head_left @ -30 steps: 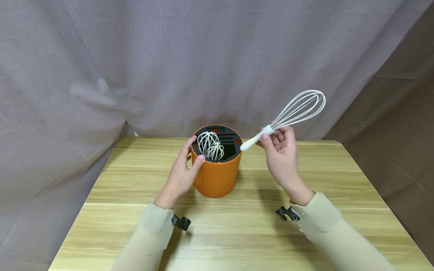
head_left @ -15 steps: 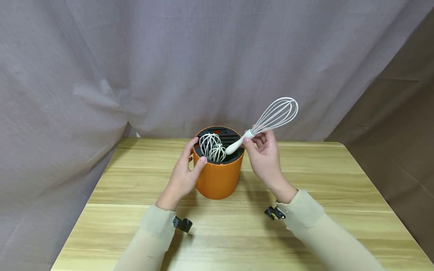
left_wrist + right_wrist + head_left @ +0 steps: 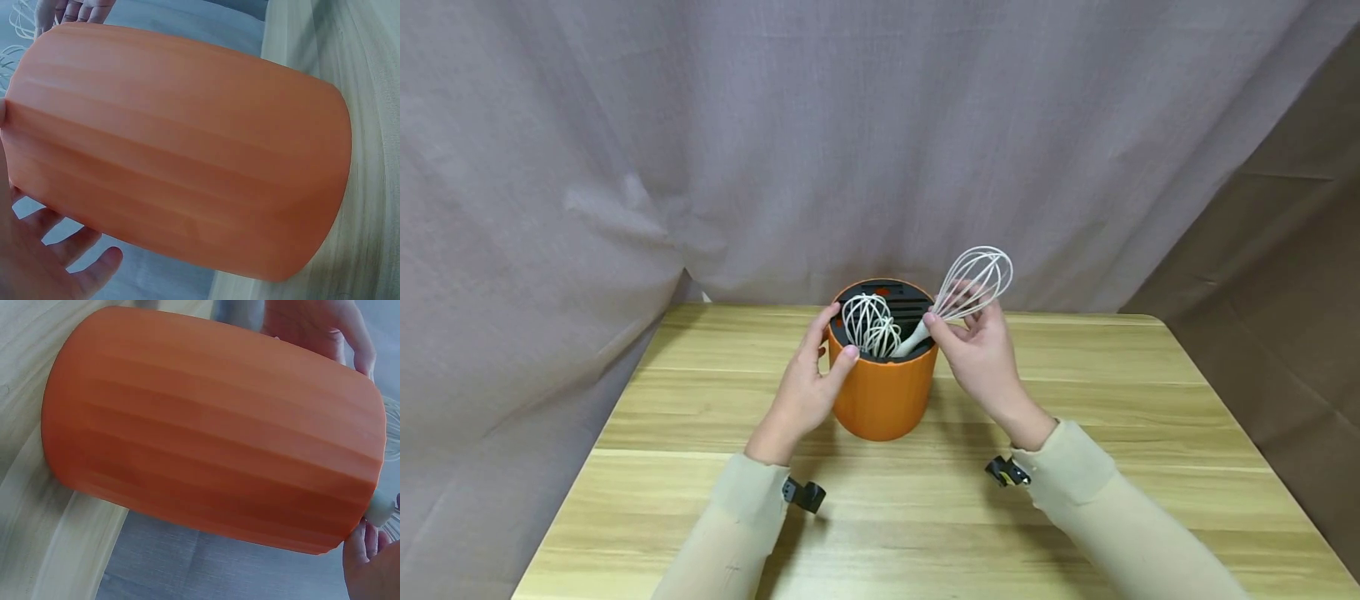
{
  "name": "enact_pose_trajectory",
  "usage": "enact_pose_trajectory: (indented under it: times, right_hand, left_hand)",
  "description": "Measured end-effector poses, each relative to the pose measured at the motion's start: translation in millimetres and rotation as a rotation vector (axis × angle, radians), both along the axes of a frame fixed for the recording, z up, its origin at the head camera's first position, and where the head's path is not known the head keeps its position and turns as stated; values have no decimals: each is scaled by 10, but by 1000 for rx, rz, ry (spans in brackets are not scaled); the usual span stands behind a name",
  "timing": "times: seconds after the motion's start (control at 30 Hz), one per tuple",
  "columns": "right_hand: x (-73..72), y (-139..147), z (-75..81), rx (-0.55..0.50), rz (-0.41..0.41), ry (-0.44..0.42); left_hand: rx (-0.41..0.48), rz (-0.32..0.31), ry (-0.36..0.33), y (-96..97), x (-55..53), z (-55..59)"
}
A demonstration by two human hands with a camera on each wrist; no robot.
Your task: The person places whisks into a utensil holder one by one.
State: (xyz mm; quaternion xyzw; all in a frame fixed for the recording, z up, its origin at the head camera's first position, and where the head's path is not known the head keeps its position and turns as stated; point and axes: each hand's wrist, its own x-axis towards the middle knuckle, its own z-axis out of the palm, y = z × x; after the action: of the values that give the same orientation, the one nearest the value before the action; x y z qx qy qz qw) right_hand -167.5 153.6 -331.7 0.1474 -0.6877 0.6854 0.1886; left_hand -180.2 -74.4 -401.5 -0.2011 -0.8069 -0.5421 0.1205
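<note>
An orange round utensil holder [image 3: 882, 402] with a black slotted insert stands upright on the table. My left hand [image 3: 802, 385] grips its left side, thumb at the near rim and index finger along the top edge. Between thumb and fingers, my right hand [image 3: 987, 360] pinches a white whisk [image 3: 976, 283] near the base of its wires. Its handle [image 3: 379, 508] slants down into the holder's right front opening, the lower end hidden inside. Two whisks, a larger one [image 3: 863, 315] and a smaller one [image 3: 882, 337], stand wires-up in the left front part.
The light wooden table [image 3: 700, 500] runs beneath both arms. A grey curtain [image 3: 850, 150] hangs behind its back edge, and a brown cloth [image 3: 1270, 292] hangs along the right. Black mounts [image 3: 805, 496] sit at both wrists.
My right hand has brought the whisk leftward from beside the holder, and its handle has gone down into the opening, the wires now lower. My left hand has stayed at the rim.
</note>
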Motion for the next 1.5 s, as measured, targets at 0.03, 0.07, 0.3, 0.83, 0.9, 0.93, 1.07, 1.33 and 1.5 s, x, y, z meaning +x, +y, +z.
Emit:
enact_pose_trajectory:
  times: [0.03,0.07,0.3,0.83,0.9,0.93,1.07,1.33,1.5]
  right_hand:
    - [26,-15,29,9,-2,-5]
    - [53,-29,59,16,-3,-5]
    - [187,-87,207,83,-1,-8]
    - [148,-114,174,200,53,62]
    - [138,-99,151,212,48,76]
    - [116,-76,115,220,42,89]
    - [3,61,-82,321,-14,153]
    - [-26,375,-375,832,-155,248]
    - [40,500,-468,1046,-233,197]
  left_hand:
    - [-3,2,-3,1,-1,0]
    - [-7,2,-4,0,-2,1]
    - [-7,-12,-13,-3,-20,0]
    - [0,7,-21,-58,-86,18]
    - [-8,4,-24,-61,-87,22]
    - [-14,3,-27,-62,-86,26]
    - [-43,-1,-46,-85,-86,30]
    - [-290,45,-38,-196,-17,44]
    - [-498,109,61,-285,90,73]
